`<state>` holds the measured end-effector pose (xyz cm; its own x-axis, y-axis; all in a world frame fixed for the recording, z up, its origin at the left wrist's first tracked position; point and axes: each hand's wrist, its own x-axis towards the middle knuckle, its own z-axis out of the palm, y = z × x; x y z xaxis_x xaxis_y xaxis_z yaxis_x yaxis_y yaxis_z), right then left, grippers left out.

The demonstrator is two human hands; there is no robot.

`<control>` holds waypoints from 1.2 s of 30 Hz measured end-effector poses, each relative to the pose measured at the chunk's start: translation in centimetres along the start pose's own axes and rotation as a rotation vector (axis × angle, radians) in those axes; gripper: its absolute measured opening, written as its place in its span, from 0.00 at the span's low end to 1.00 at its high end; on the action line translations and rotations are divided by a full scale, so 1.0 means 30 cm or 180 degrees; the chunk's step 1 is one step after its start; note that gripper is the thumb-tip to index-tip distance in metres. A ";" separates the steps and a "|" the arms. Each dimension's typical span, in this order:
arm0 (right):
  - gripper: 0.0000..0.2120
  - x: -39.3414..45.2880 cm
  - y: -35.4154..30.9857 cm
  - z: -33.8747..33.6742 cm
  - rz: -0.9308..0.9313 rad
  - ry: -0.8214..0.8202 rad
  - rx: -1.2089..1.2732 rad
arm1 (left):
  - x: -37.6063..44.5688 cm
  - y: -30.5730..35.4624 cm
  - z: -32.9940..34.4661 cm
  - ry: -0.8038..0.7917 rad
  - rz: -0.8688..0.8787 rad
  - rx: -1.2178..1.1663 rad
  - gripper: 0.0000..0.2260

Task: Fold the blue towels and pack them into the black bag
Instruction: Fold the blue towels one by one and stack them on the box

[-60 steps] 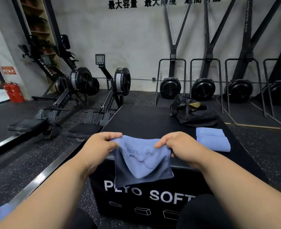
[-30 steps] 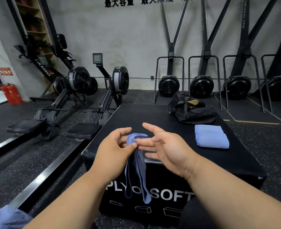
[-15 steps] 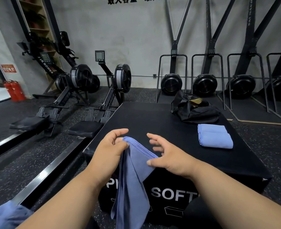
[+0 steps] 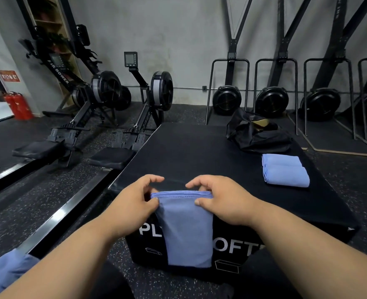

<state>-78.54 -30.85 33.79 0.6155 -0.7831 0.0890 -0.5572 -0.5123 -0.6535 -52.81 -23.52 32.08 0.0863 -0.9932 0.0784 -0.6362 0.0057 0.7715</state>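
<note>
A blue towel (image 4: pixel 188 229), folded into a narrow strip, hangs in front of the black plyo box (image 4: pixel 195 152). My left hand (image 4: pixel 135 201) pinches its top left corner and my right hand (image 4: pixel 219 199) pinches its top right corner, just above the box's near edge. Two folded blue towels (image 4: pixel 285 170) lie side by side on the box at the right. Behind them the black bag (image 4: pixel 258 134) sits crumpled at the far right corner, its mouth partly open. More blue cloth (image 4: pixel 5 272) shows at the bottom left, beside my left arm.
Two rowing machines (image 4: pixel 104 108) stand on the floor left of the box. Black fan machines in metal frames (image 4: pixel 271 100) line the back wall. Red fire extinguishers (image 4: pixel 18 105) stand at the far left. Speckled black rubber floor surrounds the box.
The towel was held spread wide, then folded in half lengthwise in my left hand. Now both hands hold its top corners and it hangs flat as a narrow strip.
</note>
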 end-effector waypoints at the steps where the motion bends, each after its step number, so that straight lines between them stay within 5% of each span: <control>1: 0.16 0.007 -0.001 0.001 0.0034 -0.0020 -0.0002 | 0.012 -0.006 0.005 -0.0024 -0.0013 -0.0005 0.21; 7: 0.12 0.058 0.020 -0.006 0.0249 -0.0472 -0.0230 | 0.086 -0.050 0.013 -0.0240 -0.0130 -0.0067 0.18; 17: 0.18 0.439 0.014 -0.232 0.0289 -0.0167 -0.0198 | 0.590 0.054 -0.153 -0.0267 -0.0034 0.0556 0.19; 21: 0.21 0.631 -0.036 -0.381 0.0176 0.0661 -0.0416 | 0.808 0.164 -0.266 0.0310 0.0110 0.0139 0.22; 24: 0.22 0.728 -0.106 -0.520 -0.0062 0.1539 -0.0283 | 0.879 0.307 -0.369 0.1009 0.0608 -0.0218 0.18; 27: 0.18 0.735 -0.146 -0.594 -0.0387 0.1864 0.0008 | 0.853 0.394 -0.425 0.1313 0.1090 -0.0332 0.17; 31: 0.09 0.659 -0.009 -0.449 -0.0226 0.1503 -0.0150 | 0.761 0.261 -0.295 0.1024 0.1045 -0.0322 0.16; 36: 0.08 0.511 0.310 -0.037 0.0530 0.0437 -0.0696 | 0.632 -0.132 0.062 0.0340 0.0245 0.0438 0.17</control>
<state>-74.91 -48.02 29.92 0.4328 -0.8954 0.1049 -0.7600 -0.4250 -0.4918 -50.10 -42.58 29.33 0.1094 -0.9724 0.2061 -0.7424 0.0579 0.6675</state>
